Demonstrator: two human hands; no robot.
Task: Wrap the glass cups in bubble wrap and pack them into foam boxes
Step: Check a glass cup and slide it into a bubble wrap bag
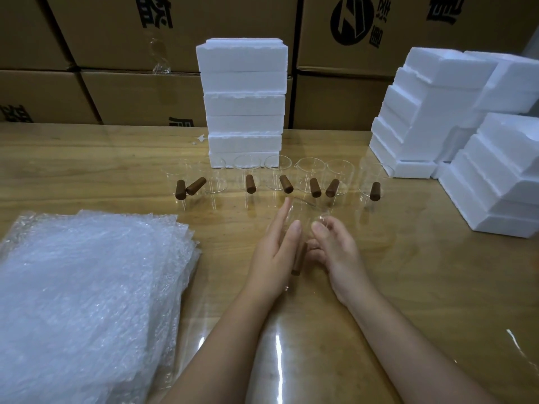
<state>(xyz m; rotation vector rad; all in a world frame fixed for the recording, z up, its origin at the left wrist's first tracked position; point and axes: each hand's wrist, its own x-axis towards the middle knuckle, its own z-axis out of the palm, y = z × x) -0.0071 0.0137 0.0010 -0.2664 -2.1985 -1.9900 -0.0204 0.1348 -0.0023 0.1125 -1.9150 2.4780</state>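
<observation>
A clear glass cup (pixel 306 220) with a brown wooden handle (pixel 299 259) sits between my two hands, its handle pointing toward me. My left hand (pixel 275 252) lies flat against its left side with straight fingers. My right hand (pixel 335 249) curls round its right side, thumb on the glass. Behind it, several more glass cups with brown handles (pixel 250 179) stand in a row across the table. A thick pile of bubble wrap sheets (pixel 87 301) lies at the left. White foam boxes are stacked at the back centre (pixel 243 103) and at the right (pixel 437 112).
The wooden table (pixel 423 287) has a glossy transparent cover. Brown cardboard cartons (pixel 116 53) form a wall behind the table. More foam boxes (pixel 501 176) sit near the right edge.
</observation>
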